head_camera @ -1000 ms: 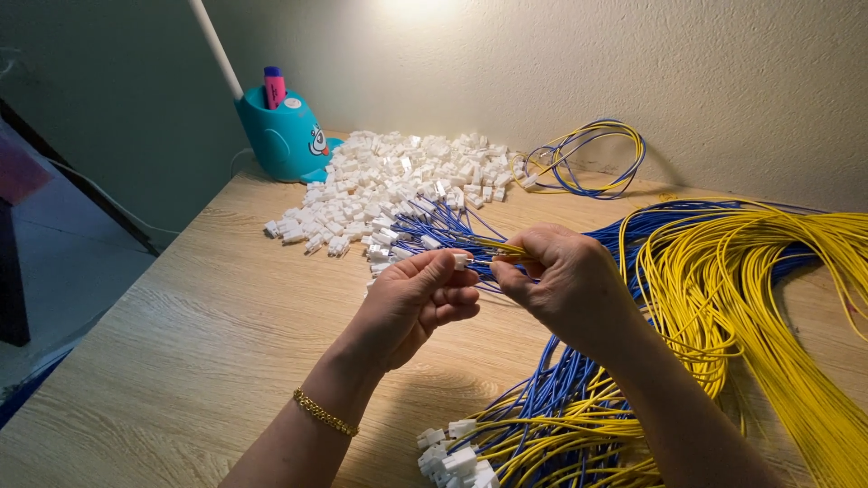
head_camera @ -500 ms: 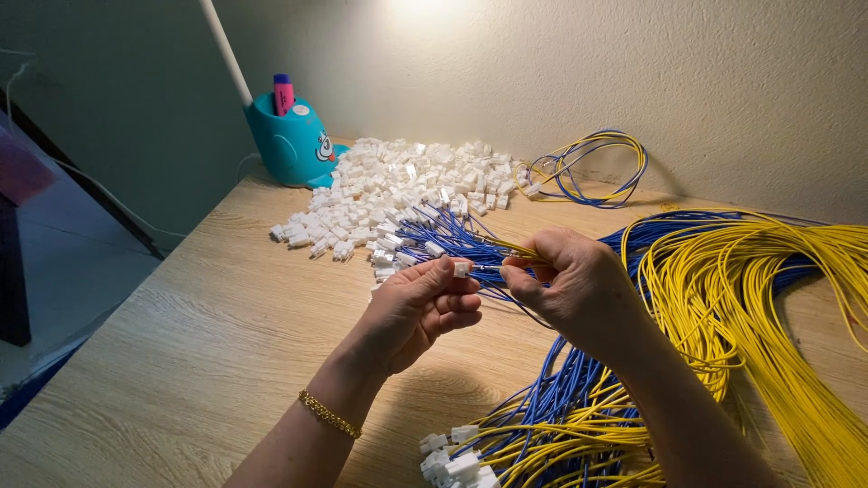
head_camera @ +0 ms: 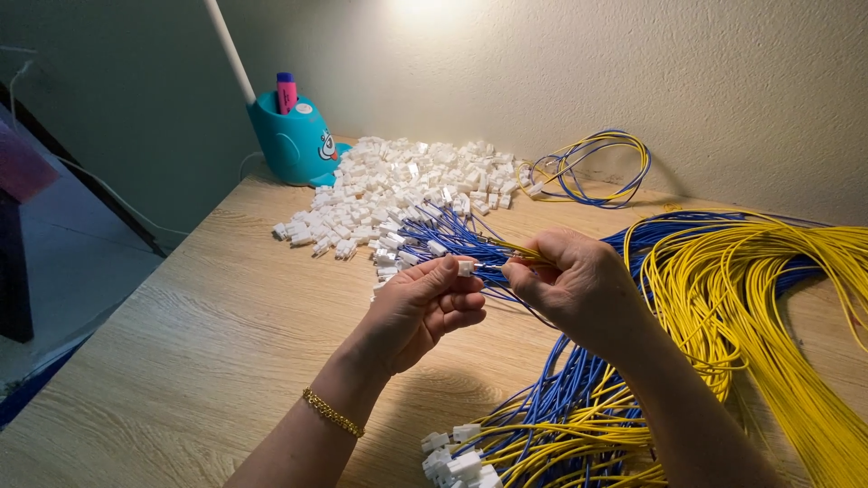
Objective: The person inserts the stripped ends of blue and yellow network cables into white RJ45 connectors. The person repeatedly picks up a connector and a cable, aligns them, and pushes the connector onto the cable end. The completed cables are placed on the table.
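My left hand pinches a small white plastic connector between thumb and fingertips above the wooden table. Facing it from the right, my right hand grips the end of a blue wire together with a yellow wire, the wire tip right at the connector. A pile of loose white connectors lies beyond my hands. Long bundles of yellow wires and blue wires spread to the right and below my right arm.
A teal pen holder with a pink marker stands at the back left beside a white lamp stem. A small coil of blue and yellow wires lies by the wall. Wires with white connectors fitted lie near the front edge.
Both hands have stayed together over the table; the connector and wire tip sit closer to each other. The view has shifted slightly.
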